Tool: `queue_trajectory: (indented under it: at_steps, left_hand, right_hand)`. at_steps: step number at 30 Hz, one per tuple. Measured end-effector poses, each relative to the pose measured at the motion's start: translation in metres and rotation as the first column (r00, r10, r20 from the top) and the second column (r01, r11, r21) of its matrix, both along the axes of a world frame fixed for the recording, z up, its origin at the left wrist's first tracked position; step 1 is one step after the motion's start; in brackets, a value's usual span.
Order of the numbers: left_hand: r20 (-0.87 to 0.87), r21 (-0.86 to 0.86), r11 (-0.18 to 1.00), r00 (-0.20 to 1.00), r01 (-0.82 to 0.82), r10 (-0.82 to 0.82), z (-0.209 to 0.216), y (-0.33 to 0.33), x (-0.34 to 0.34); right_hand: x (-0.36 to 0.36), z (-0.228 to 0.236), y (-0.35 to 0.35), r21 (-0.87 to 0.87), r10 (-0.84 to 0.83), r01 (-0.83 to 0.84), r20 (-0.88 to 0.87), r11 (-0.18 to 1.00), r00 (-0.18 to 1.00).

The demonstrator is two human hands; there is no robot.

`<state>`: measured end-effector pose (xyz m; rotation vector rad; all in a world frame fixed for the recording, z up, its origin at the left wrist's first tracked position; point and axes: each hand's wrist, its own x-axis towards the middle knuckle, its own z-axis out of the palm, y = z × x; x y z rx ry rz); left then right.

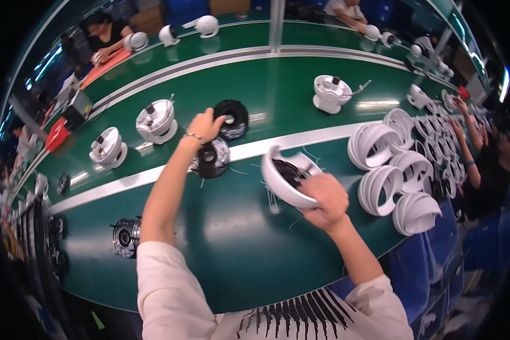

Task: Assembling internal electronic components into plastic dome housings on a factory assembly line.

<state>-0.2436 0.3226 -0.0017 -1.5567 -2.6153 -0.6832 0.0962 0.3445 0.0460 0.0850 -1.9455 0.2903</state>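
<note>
My right hand (327, 199) is closed on the rim of a white rounded housing (279, 180), tilted above the green bench, with dark parts inside it. My left hand (204, 126) reaches out to a black ring-shaped part (238, 131) by the white rail, its thumb and fingers closed at that part's left edge. Just below this hand lies a second black ring-shaped part (216, 152) with a hole in its middle. Thin pale wires or ties are scattered on the bench around the housing.
White housings on stands (156, 122) (109, 148) (330, 93) stand on the green belt beyond the rail. Several white ring-shaped shells (379, 190) are stacked at the right. Black round parts (124, 237) lie at the left. Co-workers sit across the belt and at the right.
</note>
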Motion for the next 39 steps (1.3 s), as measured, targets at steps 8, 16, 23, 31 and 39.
queue_trajectory:
  at_steps: [8, 16, 23, 31, 39]
  left_hand:
    - [-0.284, -0.101, 0.99, 0.951, 0.097, -0.122, 0.069, -0.104, -0.008]
    - [-0.122, 0.207, 0.974, 0.985, -0.096, 0.123, 0.134, -0.316, -0.001]
    - [0.468, 0.209, 0.932, 0.867, -0.295, 0.169, 0.07, -0.363, 0.053]
    - [0.106, -0.064, 0.991, 0.988, 0.116, -0.109, 0.057, -0.24, 0.172]
    - [0.034, -0.037, 0.971, 0.971, 0.238, -0.236, -0.013, -0.158, 0.111]
  right_hand:
    - [-0.107, -0.011, 0.067, 0.272, -0.117, 0.048, 0.244, 0.961, 0.963]
    - [-0.176, -0.07, 0.124, 0.322, -0.261, 0.127, 0.415, 0.938, 0.871]
    - [-0.127, -0.017, 0.12, 0.302, -0.242, 0.101, 0.476, 0.948, 0.846]
    - [0.014, 0.028, 0.023, 0.335, 0.061, -0.102, 0.13, 0.937, 0.99]
    - [0.177, 0.019, 0.065, 0.116, -0.649, 0.639, 0.149, 0.761, 0.746]
